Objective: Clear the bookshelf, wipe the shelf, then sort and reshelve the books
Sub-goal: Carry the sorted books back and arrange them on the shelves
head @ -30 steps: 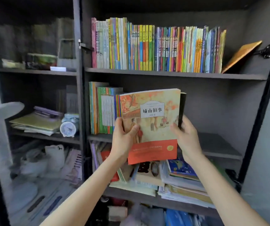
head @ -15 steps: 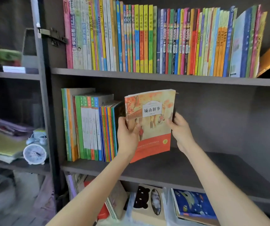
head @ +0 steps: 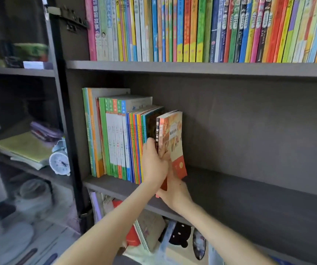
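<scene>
In the head view, an orange-covered book (head: 174, 142) is held upright at the right end of the row of books (head: 115, 138) standing on the middle shelf (head: 249, 190). Its spine is turned outward and its front cover faces right. A black-spined book (head: 157, 133) is pressed against its left side, and both are tilted slightly away from the row. The left hand (head: 154, 165) is curled round the spines of these two books at about mid-height, its fingers closed on them. The right hand (head: 175, 192) is placed lower, gripping the red bottom part of the orange-covered book; its fingers are partly hidden by the left hand. Whether the book's lower edge rests on the shelf cannot be told. The rest of the middle shelf to the right is seen as bare dark board. On the shelf above, a packed row of colourful spines (head: 211, 29) is seen. In the left compartment an alarm clock (head: 59, 162) is set beside a stack of papers (head: 23, 148). Below the middle shelf, a loose pile of books (head: 150, 228) is laid flat.
</scene>
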The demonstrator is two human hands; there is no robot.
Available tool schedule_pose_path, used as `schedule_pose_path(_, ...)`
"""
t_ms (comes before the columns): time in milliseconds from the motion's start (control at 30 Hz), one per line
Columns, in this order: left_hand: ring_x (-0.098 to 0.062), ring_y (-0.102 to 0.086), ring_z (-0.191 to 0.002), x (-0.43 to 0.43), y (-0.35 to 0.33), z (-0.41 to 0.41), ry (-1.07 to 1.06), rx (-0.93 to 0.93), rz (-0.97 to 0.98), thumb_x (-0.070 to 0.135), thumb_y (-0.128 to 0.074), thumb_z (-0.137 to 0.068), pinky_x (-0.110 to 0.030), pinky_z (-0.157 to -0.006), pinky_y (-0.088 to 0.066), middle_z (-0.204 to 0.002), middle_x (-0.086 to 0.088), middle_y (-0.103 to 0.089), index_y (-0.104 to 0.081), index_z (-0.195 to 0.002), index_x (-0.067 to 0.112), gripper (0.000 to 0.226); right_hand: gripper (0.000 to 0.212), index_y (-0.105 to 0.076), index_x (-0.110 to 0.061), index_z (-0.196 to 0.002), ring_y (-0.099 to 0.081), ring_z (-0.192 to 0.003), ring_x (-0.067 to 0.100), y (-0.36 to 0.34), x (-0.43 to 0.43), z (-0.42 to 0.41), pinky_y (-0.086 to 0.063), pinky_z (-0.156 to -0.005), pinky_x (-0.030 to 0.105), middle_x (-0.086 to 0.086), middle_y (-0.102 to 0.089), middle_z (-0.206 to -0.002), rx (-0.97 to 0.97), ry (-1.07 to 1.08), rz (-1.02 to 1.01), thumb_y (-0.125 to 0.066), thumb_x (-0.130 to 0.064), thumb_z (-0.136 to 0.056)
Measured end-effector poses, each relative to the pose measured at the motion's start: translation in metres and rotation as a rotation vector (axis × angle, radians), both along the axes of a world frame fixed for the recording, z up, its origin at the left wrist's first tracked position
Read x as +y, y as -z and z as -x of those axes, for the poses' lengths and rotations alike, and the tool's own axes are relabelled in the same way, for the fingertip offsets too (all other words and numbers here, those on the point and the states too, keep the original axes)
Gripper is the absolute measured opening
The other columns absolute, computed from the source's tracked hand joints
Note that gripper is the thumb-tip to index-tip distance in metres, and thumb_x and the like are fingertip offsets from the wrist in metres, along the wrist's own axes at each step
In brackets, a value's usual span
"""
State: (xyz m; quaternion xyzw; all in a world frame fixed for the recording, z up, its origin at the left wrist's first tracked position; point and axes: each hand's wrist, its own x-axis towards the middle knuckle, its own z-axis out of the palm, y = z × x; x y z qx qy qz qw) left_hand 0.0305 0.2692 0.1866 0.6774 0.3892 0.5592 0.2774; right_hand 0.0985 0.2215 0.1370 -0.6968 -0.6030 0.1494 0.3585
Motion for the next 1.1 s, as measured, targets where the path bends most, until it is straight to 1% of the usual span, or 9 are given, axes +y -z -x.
schedule_pose_path(133, -0.006, -0.054, -0.077, 0.006, -0.001, 0.018, -0.042, 0.153, -0.039, 0.017, -0.06, -0.091, -0.016, -0.056, -0.04, -0.09, 0.005, -0.056, -0.045, -0.095, 0.017, 0.016, 0.086, 0.006, -0.04, -0.15, -0.06, -0.113, 0.023, 0.008, 0.021, 0.003, -0.053, -0.092, 0.042, 0.002, -0.042, -0.145, 0.083, -0.026, -0.058, -0.058, -0.036, -0.092)
schedule_pose_path(233, -0.018, -0.056, -0.075, 0.013, 0.004, 0.03, -0.123, 0.302, -0.089, 0.013, -0.055, -0.093, -0.03, -0.062, -0.047, -0.086, -0.004, -0.059, -0.052, -0.091, 0.008, 0.007, 0.083, -0.001, -0.038, -0.152, -0.056, -0.119, 0.026, 0.007, 0.033, -0.001, -0.05, -0.097, 0.046, 0.001, -0.048, -0.14, 0.105, -0.067, -0.063, -0.058, -0.026, -0.093)
schedule_pose_path(333, -0.02, -0.048, -0.065, 0.015, 0.011, 0.035, -0.218, 0.485, -0.212, 0.01, -0.053, -0.093, -0.026, -0.053, -0.033, -0.076, -0.009, -0.059, -0.055, -0.077, 0.005, 0.017, 0.083, 0.001, -0.033, -0.153, -0.055, -0.12, 0.028, 0.009, 0.041, 0.001, -0.05, -0.097, 0.043, 0.004, -0.044, -0.144, 0.086, -0.05, -0.073, -0.056, -0.022, -0.095)
schedule_pose_path(533, -0.017, -0.042, -0.058, 0.036, 0.002, 0.041, -0.166, 0.485, -0.063, 0.031, -0.063, -0.091, -0.022, -0.05, -0.031, -0.061, 0.0, -0.046, -0.04, -0.066, 0.014, 0.038, 0.096, 0.009, -0.029, -0.153, -0.048, -0.13, 0.027, 0.009, 0.047, -0.007, -0.044, -0.1, 0.036, 0.006, -0.037, -0.151, -0.03, -0.051, -0.069, -0.064, -0.027, -0.091)
schedule_pose_path(700, -0.03, -0.056, -0.065, 0.042, -0.007, 0.047, -0.093, 0.522, -0.001, 0.033, -0.067, -0.086, -0.035, -0.062, -0.049, -0.071, -0.017, -0.062, -0.048, -0.07, 0.008, 0.036, 0.1, 0.01, -0.031, -0.152, -0.043, -0.134, 0.025, 0.008, 0.05, -0.019, -0.039, -0.105, 0.036, 0.004, -0.035, -0.153, -0.03, -0.094, -0.028, -0.067, -0.031, -0.088)
schedule_pose_path(767, -0.03, -0.056, -0.066, 0.038, -0.011, 0.048, -0.095, 0.537, 0.003, 0.034, -0.067, -0.087, -0.037, -0.065, -0.05, -0.071, -0.017, -0.061, -0.05, -0.073, 0.007, 0.035, 0.104, 0.014, -0.036, -0.15, -0.04, -0.136, 0.024, 0.008, 0.05, -0.023, -0.038, -0.107, 0.037, 0.003, -0.029, -0.156, -0.029, -0.119, -0.006, -0.068, -0.033, -0.087)
schedule_pose_path(900, -0.021, -0.046, -0.062, 0.031, -0.013, 0.041, -0.178, 0.606, 0.04, 0.035, -0.06, -0.092, -0.03, -0.056, -0.041, -0.065, -0.006, -0.049, -0.046, -0.076, 0.009, 0.034, 0.107, 0.017, -0.044, -0.147, -0.035, -0.14, 0.024, 0.001, 0.049, -0.032, -0.033, -0.113, 0.04, 0.001, -0.021, -0.159, -0.025, -0.139, 0.029, -0.07, -0.031, -0.086)
schedule_pose_path(1000, -0.019, -0.044, -0.058, 0.024, -0.013, 0.034, -0.28, 0.716, -0.069, 0.034, -0.055, -0.095, -0.024, -0.044, -0.029, -0.059, 0.001, -0.041, -0.044, -0.077, 0.01, 0.032, 0.107, 0.015, -0.047, -0.146, -0.039, -0.136, 0.024, -0.004, 0.047, -0.038, -0.033, -0.113, 0.04, 0.001, -0.029, -0.156, -0.013, -0.147, 0.038, -0.071, -0.026, -0.086)
schedule_pose_path(1100, -0.017, -0.042, -0.056, 0.019, -0.013, 0.029, -0.354, 0.834, -0.185, 0.026, -0.053, -0.096, -0.026, -0.045, -0.024, -0.059, 0.003, -0.037, -0.04, -0.079, 0.012, 0.025, 0.105, 0.013, -0.043, -0.148, -0.042, -0.134, 0.025, -0.003, 0.045, -0.038, -0.033, -0.112, 0.039, 0.003, -0.033, -0.154, -0.014, -0.155, 0.035, -0.07, -0.025, -0.086)
